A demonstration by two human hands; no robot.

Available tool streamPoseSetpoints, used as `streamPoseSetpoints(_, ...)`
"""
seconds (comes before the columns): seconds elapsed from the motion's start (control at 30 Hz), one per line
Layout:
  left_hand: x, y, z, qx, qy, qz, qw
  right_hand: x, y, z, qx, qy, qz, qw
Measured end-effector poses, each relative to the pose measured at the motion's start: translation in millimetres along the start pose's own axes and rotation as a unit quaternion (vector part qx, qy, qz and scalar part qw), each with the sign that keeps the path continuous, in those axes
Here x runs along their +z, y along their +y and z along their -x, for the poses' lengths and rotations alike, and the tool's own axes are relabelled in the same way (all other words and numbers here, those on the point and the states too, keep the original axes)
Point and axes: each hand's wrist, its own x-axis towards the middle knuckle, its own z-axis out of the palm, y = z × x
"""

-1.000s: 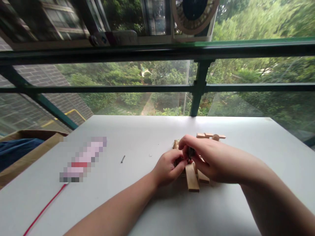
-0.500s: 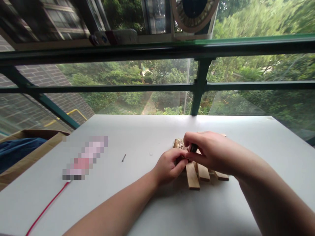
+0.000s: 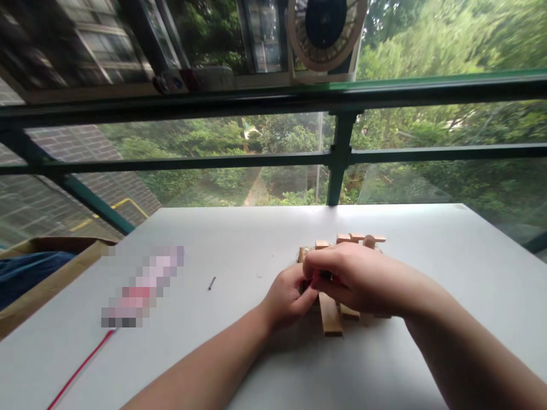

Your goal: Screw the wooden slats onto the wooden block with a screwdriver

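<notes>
A wooden object of several pale slats lies on the white table, largely covered by my hands. At its left end is a brown, shiny block-like part, only partly showing. My left hand is closed around that end, thumb and fingers pinched together. From the right, my right hand reaches over the slats. Its fingers are curled round a small dark thing with a bit of red, whose kind I cannot make out. The fingertips of both hands meet.
On the table to the left lie a small grey metal pin or screw and a blurred-out pinkish thing with a red cable. A cardboard box with blue cloth stands at far left. A green railing runs behind.
My right hand has shifted left and lower over the wooden object, closer to my left hand. More slat ends show behind it. The whole view has tilted slightly.
</notes>
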Motion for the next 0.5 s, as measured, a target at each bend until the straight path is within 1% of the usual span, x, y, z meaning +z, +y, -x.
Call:
streamPoseSetpoints(0.1, -0.6, 3.0, -1.1, -0.002, -0.002, -0.006, 1.0, -2.0, 0.4, 4.7, 0.017, 0.001, -0.007, 1.0)
streamPoseSetpoints(0.27, -1.3, 7.4, -2.5, 0.006, 0.011, -0.001, 1.0, -1.8, 4.0, 8.9, 0.043, -0.001, -0.011, 0.999)
streamPoseSetpoints(0.4, -0.8, 4.3, -1.5, -0.006, 0.013, -0.013, 1.0, -2.6, 3.6, 8.8, 0.033, -0.004, 0.016, 0.999)
streamPoseSetpoints(0.5, 0.6, 0.2, -0.4, 0.0, 0.008, 0.021, 1.0, -3.3, 0.6, 7.0, 0.019, -0.012, 0.032, 0.999)
